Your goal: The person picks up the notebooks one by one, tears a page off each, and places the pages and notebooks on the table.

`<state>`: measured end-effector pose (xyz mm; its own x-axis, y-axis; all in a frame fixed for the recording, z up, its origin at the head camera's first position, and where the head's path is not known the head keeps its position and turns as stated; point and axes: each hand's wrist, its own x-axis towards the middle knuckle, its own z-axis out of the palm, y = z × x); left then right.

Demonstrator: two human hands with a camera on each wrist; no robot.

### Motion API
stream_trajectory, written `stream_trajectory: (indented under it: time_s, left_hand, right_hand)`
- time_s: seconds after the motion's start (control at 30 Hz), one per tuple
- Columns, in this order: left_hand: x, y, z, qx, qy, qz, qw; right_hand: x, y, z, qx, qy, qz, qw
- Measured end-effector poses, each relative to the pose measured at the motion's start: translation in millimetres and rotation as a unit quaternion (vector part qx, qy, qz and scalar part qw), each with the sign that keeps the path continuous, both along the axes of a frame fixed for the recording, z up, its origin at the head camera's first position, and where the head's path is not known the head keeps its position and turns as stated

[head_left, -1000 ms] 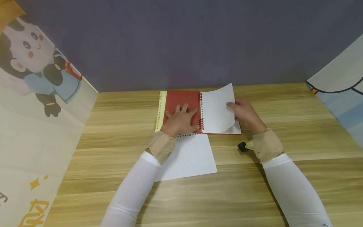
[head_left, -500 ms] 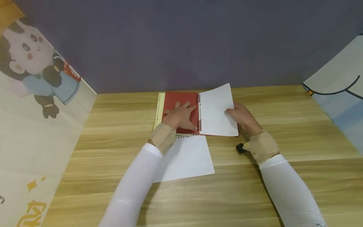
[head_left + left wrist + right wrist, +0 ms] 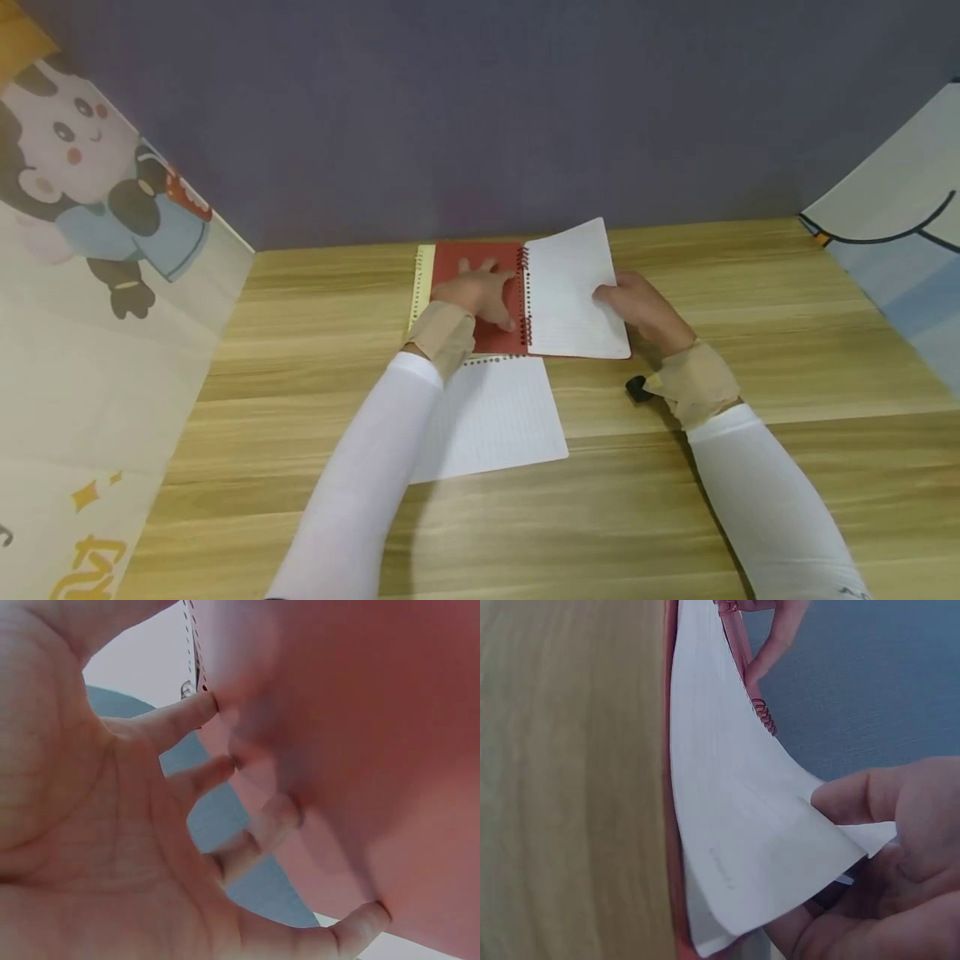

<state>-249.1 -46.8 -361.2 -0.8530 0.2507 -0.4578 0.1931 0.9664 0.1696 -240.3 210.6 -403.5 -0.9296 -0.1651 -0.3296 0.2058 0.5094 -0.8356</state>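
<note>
A spiral notebook lies open at the back of the table, its red cover (image 3: 497, 343) folded to the left and white lined pages (image 3: 566, 296) to the right of the wire binding (image 3: 525, 329). My left hand (image 3: 480, 293) is spread over the cover. In the left wrist view its fingertips (image 3: 360, 926) touch the red surface, with the palm raised. With thumb and fingers my right hand (image 3: 647, 310) pinches the pages at their outer edge. The right wrist view shows the paper (image 3: 742, 802) curving up into that grip, the lower corner lifted off those beneath.
A loose lined sheet (image 3: 498, 417) with punched holes lies in front of the notebook, partly under my left arm. A pale yellow punched strip (image 3: 422, 287) shows left of the cover. Behind stands a dark grey wall (image 3: 480, 117). A small black piece (image 3: 639, 389) sits by my right wrist.
The lower corner of the page in my right hand, curled up a second ago, now lies flatter. My left hand has shifted slightly away from me over the cover, its wrist raised.
</note>
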Motion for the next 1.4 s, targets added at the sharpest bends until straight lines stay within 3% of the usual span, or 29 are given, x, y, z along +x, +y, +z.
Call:
stream_trajectory:
  time_s: [0.17,0.43,0.7,0.87,1.07,1.4]
  left_hand:
    - [-2.3,1,-0.8,0.001,-0.002,0.003,1.0000]
    - [-0.3,4,9.7,0.037,-0.036,0.043,0.9977]
    - [-1.7,8,25.1,0.041,-0.096,0.076,0.9916]
    - [-1.2,11,30.1,0.030,-0.107,0.075,0.9910]
    - [-4.3,12,27.6,0.029,-0.107,0.078,0.9907]
    - [-6.5,12,27.0,0.031,-0.096,0.053,0.9935]
  right_hand:
    - [-0.1,2,-0.8,0.057,-0.006,0.027,0.998]
    - [0.7,1,-2.1,0.028,-0.025,0.056,0.998]
    - [1.2,4,1.2,0.051,-0.003,0.097,0.994]
    - [1.5,6,2.1,0.056,0.009,0.112,0.992]
    - [3.6,5,6.2,0.043,0.006,0.130,0.991]
    - [2.1,8,1.5,0.030,0.020,0.159,0.987]
